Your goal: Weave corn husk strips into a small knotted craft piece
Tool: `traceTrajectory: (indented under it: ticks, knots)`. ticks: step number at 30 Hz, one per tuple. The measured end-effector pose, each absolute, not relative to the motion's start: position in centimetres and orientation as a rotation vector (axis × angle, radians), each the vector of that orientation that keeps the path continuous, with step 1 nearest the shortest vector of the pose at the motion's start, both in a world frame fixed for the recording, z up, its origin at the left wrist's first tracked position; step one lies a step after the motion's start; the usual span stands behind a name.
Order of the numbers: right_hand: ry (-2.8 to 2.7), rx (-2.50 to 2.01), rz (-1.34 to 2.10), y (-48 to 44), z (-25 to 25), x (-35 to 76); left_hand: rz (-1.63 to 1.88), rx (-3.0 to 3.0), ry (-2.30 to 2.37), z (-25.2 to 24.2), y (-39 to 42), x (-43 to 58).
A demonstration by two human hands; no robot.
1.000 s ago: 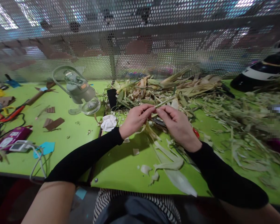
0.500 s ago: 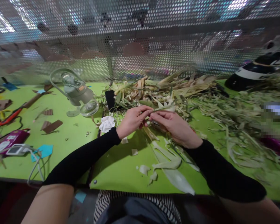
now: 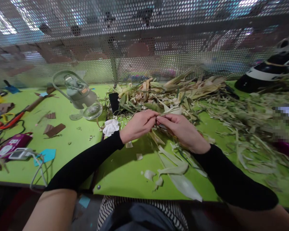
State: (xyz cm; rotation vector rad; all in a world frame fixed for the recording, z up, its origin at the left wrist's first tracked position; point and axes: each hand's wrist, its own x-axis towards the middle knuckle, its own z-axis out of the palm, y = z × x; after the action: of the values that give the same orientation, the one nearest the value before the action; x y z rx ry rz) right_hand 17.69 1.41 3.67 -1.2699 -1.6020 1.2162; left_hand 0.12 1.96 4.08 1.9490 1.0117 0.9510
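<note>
My left hand [image 3: 140,124] and my right hand [image 3: 180,129] meet fingertip to fingertip above the green table. Both pinch a thin green strip of husk [image 3: 170,110], whose loose part shows above the right fingers. Behind them lies a heap of dried and green husks [image 3: 159,88]. Broad pale husk pieces [image 3: 180,183] rest on the table below my right hand. A crumpled white tissue [image 3: 110,127] lies left of my left wrist, and a dark phone-like object [image 3: 114,103] is behind it.
A lamp-like device [image 3: 80,96] with a clear round base stands at left. Scissors [image 3: 13,121], a purple box [image 3: 15,144] and a white cable [image 3: 39,166] lie further left. A black-and-white object [image 3: 262,75] is at back right, behind shredded husks. A perforated metal screen [image 3: 125,48] rises behind.
My left fingers have curled slightly more over the strip, and the right hand has shifted slightly right. Both hands still hold the strip. The surroundings appear slightly shifted in view.
</note>
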Motion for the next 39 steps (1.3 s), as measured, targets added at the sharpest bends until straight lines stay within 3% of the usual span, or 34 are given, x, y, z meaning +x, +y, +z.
traceTrajectory:
  ticks: [9,18,29,39]
  knots:
    - [-1.499,-1.136,1.042,1.3,4.3,17.4,0.962,1.166,0.857,4.1,2.5,1.0]
    - [-1.565,-1.176,0.841,1.3,4.4,17.3,0.883,1.114,0.787,4.0,2.0,0.9]
    - [-1.333,-1.172,1.14,1.4,4.6,17.7,0.751,0.907,0.575,4.1,2.3,0.2]
    - [-1.492,-1.174,0.912,1.0,4.4,17.5,0.705,1.118,0.625,4.3,1.5,0.7]
